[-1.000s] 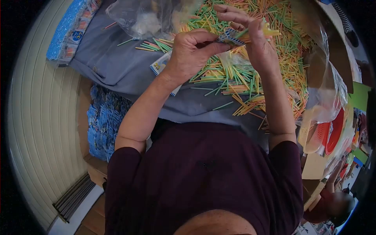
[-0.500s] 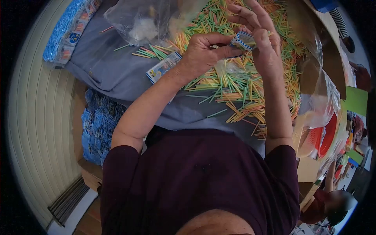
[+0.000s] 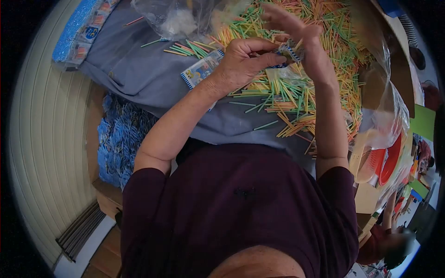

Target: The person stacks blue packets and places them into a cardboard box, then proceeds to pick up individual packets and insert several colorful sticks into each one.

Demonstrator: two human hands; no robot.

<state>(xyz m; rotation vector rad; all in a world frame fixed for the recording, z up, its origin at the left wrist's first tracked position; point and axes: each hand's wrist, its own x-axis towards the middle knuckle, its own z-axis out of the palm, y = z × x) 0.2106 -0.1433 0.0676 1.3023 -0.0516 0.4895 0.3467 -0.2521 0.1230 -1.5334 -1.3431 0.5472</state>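
Observation:
My left hand (image 3: 248, 62) pinches a small blue-and-white packet (image 3: 288, 53) between thumb and fingers, with the packet's mouth facing right. Close beside that mouth is my right hand (image 3: 310, 48), blurred, its fingers stretched out and apart. I make out nothing held in it. Under and around both hands spreads a heap of thin coloured sticks (image 3: 289, 95) in yellow, green and orange. A flat printed packet (image 3: 202, 69) lies on the grey cloth (image 3: 139, 74) by my left wrist, partly covered by it.
A clear plastic bag (image 3: 178, 21) lies at the back. Strips of blue packets (image 3: 85, 32) rest at the upper left; more blue packaging (image 3: 120, 139) fills a cardboard box below. On the right are plastic sheeting (image 3: 391, 102) and a red basket (image 3: 390, 160). Another person (image 3: 378, 243) is at the lower right.
My right hand's fingers have swung left and down beside the packet's mouth, and the hand is now blurred. My left hand still holds the packet. The whole view has shifted slightly.

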